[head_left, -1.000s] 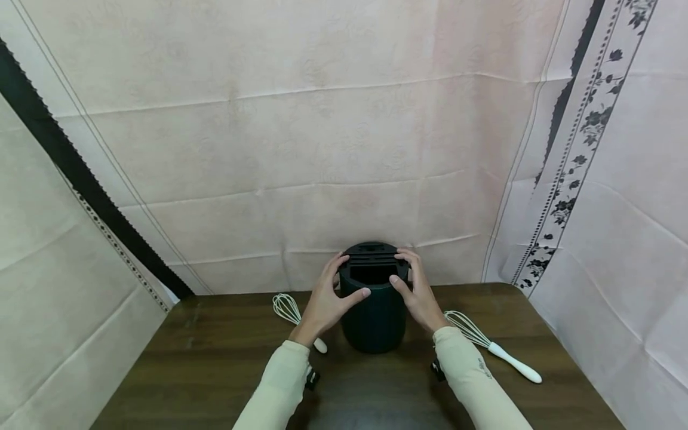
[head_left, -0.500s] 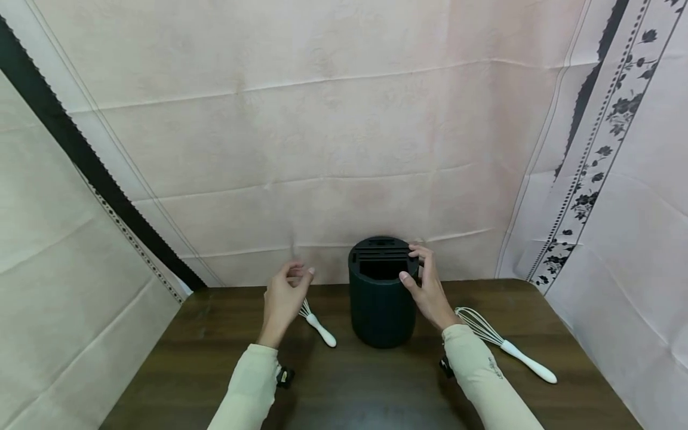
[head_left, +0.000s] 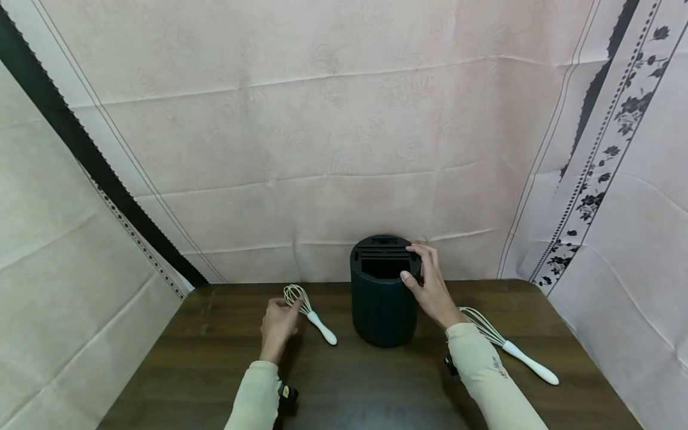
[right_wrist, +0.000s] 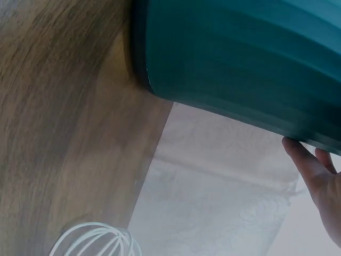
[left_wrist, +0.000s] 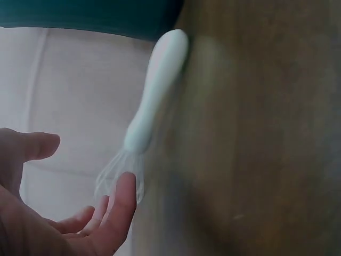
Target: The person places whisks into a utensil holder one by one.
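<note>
Here, the left hand (head_left: 278, 327) is at the wires of the left whisk (head_left: 313, 318), thumb and fingers apart; contact is unclear. The right hand (head_left: 431, 289) rests spread against the bin (head_left: 383, 313), which stands on the table (head_left: 349, 388), left whisk on 1 side, right whisk (head_left: 509, 346) on the other.

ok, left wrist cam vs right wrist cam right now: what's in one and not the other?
Left wrist only: the left hand, thumb and fingers apart, and the smaller whisk, full handle visible, its wires partly behind a finger; can't tell if they touch.

Right wrist only: the right hand, fingers against the side of the green container, and the larger whisk, just its wire loops, cut off by the frame edge.

Both: part of the green container, the wooden table and the pale cloth.
</note>
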Demonstrator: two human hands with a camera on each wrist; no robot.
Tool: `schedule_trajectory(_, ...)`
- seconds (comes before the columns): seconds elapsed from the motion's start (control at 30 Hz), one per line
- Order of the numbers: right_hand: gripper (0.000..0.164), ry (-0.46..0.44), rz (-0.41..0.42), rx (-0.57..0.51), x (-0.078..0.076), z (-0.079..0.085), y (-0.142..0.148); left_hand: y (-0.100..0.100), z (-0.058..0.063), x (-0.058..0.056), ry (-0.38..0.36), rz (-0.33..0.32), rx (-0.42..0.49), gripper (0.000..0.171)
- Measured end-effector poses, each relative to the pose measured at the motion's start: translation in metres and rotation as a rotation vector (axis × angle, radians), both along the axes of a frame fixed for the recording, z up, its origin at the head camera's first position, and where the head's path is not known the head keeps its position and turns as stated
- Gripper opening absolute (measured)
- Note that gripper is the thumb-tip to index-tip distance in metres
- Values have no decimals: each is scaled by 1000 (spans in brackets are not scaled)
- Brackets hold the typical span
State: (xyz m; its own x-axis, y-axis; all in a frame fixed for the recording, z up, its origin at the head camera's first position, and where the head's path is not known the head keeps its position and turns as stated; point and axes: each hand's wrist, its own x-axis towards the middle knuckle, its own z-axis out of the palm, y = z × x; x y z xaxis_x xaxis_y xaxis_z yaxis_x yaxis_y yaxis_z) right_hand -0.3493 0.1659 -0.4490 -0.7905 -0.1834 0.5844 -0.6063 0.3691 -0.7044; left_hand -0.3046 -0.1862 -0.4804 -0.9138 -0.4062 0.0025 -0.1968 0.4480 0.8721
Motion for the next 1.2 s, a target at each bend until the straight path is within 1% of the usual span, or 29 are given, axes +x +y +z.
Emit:
schedule_trajectory(0.1, 60, -1, 1, 28, 0, 3, 1, 2, -10, -1, -14, 11, 85, 69)
schedule_trajectory(0.17, 60, -5, 4, 31, 1, 4, 1, 3, -16, -2, -19, 11, 119, 71)
schedule_trajectory(0.33, 59, -25, -3, 39, 4, 1, -1, 7, -27, 1, -24, 3, 155, 78)
schedule_trajectory(0.43, 59, -40, -3, 40, 5, -1, -2, 10, -31, 3, -28, 4, 183, 80)
schedule_trajectory(0.6, 59, -41, -4, 21, 6, -1, -2, 15, -33, -1, -32, 2, 245, 80)
schedule_trajectory(0.73, 58, -25, -7, 25, 4, -1, -3, 17, -35, -6, -42, -3, 247, 77)
schedule_trajectory(0.8, 58, -19, -5, 21, 4, -1, -3, 18, -36, -8, -39, -6, 224, 69)
schedule_trajectory(0.93, 57, -6, 4, 2, 3, -2, -3, 18, -37, -13, -38, 4, 176, 46)
schedule_trajectory(1.03, 57, -2, 6, -12, 2, -3, -3, 18, -38, -15, -40, 12, 182, 38)
schedule_trajectory(1.1, 56, 0, 8, -21, 2, -4, -3, 18, -38, -15, -43, 12, 208, 39)
schedule_trajectory(1.2, 56, -3, 10, -30, 2, -5, -3, 17, -39, -15, -46, 11, 255, 48)
